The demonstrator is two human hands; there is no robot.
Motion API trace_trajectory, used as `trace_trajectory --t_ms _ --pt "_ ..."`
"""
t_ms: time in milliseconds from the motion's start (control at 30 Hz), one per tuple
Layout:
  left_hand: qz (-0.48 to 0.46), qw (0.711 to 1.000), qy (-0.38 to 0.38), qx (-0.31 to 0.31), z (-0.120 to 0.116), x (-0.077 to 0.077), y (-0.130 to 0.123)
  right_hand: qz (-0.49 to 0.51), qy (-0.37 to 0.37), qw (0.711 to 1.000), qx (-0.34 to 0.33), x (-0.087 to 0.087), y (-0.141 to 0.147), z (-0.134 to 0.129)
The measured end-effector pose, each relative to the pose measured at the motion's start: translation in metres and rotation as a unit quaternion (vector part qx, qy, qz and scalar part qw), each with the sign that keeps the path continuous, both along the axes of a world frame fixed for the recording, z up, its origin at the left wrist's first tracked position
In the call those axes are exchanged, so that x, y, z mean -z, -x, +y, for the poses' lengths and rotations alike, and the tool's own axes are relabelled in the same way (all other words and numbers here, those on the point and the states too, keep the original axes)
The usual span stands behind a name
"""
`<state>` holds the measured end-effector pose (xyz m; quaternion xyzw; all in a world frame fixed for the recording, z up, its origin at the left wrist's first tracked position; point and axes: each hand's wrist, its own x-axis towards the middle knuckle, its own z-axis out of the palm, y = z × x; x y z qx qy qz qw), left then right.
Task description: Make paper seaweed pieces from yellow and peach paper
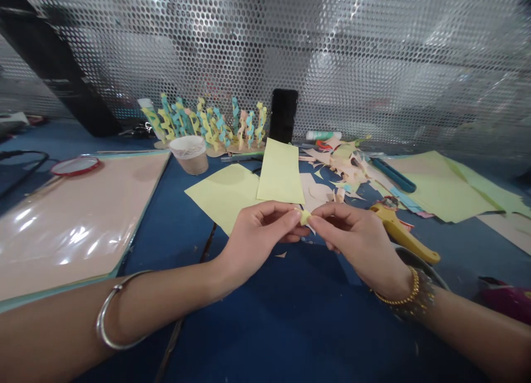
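Between my two hands is a small piece of yellow paper, pinched from both sides above the blue table. My left hand grips its left edge between thumb and forefinger. On the other edge, my right hand closes thumb and fingers in the same way. The exact shape of the piece is partly hidden by my fingertips. Just beyond my hands lie a yellow paper strip and a larger yellow sheet. A tiny paper scrap rests on the table below my left hand.
Several paper-decorated sticks stand at the back beside a paper cup and a phone. Paper offcuts, a blue cutter and a yellow-handled tool lie right. Plastic-covered sheets lie left. A perforated metal panel rises behind.
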<state>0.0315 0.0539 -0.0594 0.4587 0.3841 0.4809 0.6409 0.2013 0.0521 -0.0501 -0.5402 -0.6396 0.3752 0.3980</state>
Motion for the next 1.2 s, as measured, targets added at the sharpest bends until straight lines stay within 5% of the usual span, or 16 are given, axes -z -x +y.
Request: trace_trajectory --t_ms 633,967,1200 --pt "-0.138 0.968 0.157 0.138 0.0064 -0.0029 0.0041 -0.025 -0.072 0.993 -0.09 0.0002 -0.0089 0.0046" --pt "-0.063 0.996 0.062 0.021 0.0032 -0.0013 0.0012 0.019 0.018 0.997 -0.074 -0.0009 -0.0075 0.0006" --pt "-0.006 0.999 0.038 0.015 0.0034 0.0014 0.0015 -0.008 0.023 0.997 -0.068 -0.0019 -0.0067 -0.0004"
